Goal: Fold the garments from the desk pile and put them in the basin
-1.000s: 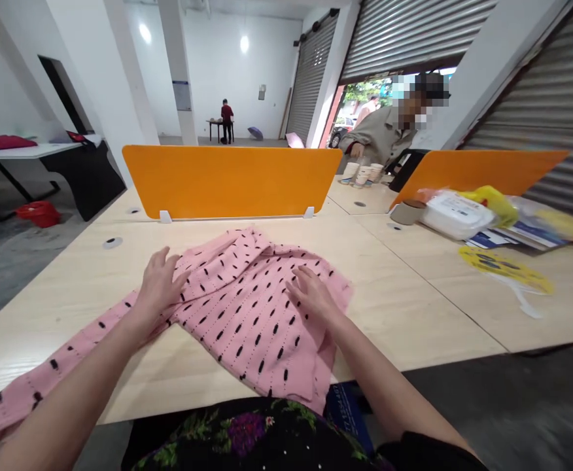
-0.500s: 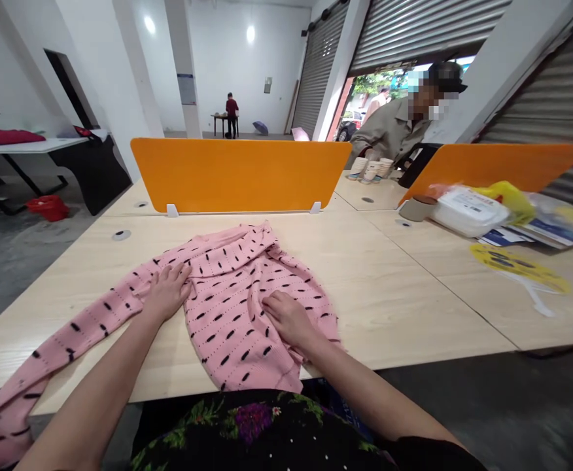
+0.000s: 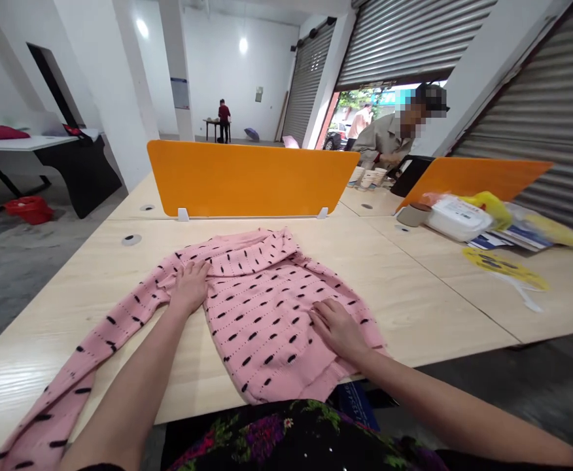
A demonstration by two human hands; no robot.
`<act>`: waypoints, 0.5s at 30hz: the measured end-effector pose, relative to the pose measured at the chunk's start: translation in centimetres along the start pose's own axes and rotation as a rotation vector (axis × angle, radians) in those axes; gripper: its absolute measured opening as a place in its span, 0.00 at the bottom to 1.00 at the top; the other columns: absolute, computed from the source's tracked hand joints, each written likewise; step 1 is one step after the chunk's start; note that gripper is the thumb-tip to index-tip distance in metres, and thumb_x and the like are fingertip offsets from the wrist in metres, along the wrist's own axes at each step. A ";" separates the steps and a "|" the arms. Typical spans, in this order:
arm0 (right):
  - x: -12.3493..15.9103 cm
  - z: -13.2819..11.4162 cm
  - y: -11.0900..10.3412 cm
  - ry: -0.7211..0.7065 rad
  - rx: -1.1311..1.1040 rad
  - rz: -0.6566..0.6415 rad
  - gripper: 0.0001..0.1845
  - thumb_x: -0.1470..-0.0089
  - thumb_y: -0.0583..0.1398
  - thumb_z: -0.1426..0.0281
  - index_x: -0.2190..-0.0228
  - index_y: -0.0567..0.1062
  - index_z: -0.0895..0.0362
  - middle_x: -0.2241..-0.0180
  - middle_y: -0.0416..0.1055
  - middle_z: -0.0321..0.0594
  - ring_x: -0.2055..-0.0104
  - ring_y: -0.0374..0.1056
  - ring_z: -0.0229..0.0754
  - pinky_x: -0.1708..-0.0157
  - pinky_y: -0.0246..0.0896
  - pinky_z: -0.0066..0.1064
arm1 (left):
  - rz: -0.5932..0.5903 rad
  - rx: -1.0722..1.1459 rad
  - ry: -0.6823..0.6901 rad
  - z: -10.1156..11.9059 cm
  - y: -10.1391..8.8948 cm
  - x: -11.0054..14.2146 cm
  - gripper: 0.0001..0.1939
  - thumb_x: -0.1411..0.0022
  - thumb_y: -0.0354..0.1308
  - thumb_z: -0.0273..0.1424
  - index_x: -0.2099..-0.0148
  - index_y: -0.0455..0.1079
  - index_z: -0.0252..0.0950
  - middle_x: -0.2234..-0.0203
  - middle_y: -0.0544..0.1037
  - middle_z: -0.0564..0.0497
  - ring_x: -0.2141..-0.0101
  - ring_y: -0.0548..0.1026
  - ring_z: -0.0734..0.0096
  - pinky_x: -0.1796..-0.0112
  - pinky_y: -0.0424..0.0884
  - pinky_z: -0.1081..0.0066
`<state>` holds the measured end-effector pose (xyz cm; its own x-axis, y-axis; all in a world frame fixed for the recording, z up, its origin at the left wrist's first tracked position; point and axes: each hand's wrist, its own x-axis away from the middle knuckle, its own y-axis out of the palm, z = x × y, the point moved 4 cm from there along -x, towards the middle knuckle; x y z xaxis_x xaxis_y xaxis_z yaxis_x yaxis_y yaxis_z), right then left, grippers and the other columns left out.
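A pink knit sweater [image 3: 261,327] with black dashes lies on the pale wooden table [image 3: 404,314]. One of its sleeves stretches toward the lower left and over the table's front edge; the other is folded across the upper chest. My left hand [image 3: 191,284] rests flat on the sweater near the left shoulder, fingers spread. On the right side of the body, my right hand [image 3: 338,325] lies palm down with its fingers extended on the knit. The fabric under it looks fairly smooth.
An orange divider [image 3: 252,180] stands behind the sweater. At right are a white plastic box [image 3: 458,217], a yellow fan [image 3: 505,268], a roll of tape [image 3: 413,214] and papers. Beyond the divider, a person [image 3: 389,137] leans near paper cups [image 3: 369,178].
My right hand has slid to the right across the sweater, and the folds in its middle have flattened. My left hand stays near the shoulder. The view has shifted a little.
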<state>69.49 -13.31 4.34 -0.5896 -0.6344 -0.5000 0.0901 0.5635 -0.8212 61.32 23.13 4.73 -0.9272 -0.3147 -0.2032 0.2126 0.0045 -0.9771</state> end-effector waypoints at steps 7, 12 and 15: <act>0.8 1.1 -0.2 0.041 0.049 0.005 0.14 0.35 0.50 0.65 0.71 0.69 0.54 0.70 0.66 0.42 0.65 0.65 0.45 0.63 0.61 0.36 | 0.076 0.097 0.022 1.1 0.2 0.2 0.28 0.37 0.43 0.27 0.35 0.59 0.36 0.36 0.61 0.46 0.37 0.55 0.47 0.38 0.47 0.43; 0.4 0.8 -0.1 0.047 0.142 -0.017 0.15 0.35 0.49 0.66 0.71 0.69 0.55 0.69 0.66 0.43 0.65 0.64 0.46 0.63 0.61 0.37 | 0.241 0.209 0.053 0.9 -0.4 0.8 0.23 0.38 0.45 0.26 0.41 0.64 0.34 0.40 0.67 0.42 0.37 0.56 0.50 0.39 0.51 0.44; 0.4 0.9 0.0 0.058 0.178 -0.019 0.16 0.34 0.48 0.66 0.71 0.69 0.55 0.69 0.66 0.43 0.65 0.64 0.46 0.63 0.61 0.37 | 0.342 0.286 0.072 0.7 -0.9 1.1 0.18 0.38 0.46 0.27 0.48 0.69 0.33 0.45 0.71 0.41 0.39 0.59 0.50 0.40 0.54 0.47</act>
<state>69.98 -14.02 3.90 -0.6376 -0.6092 -0.4715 0.2163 0.4458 -0.8686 60.31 22.09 5.43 -0.8055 -0.2737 -0.5256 0.5782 -0.1688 -0.7983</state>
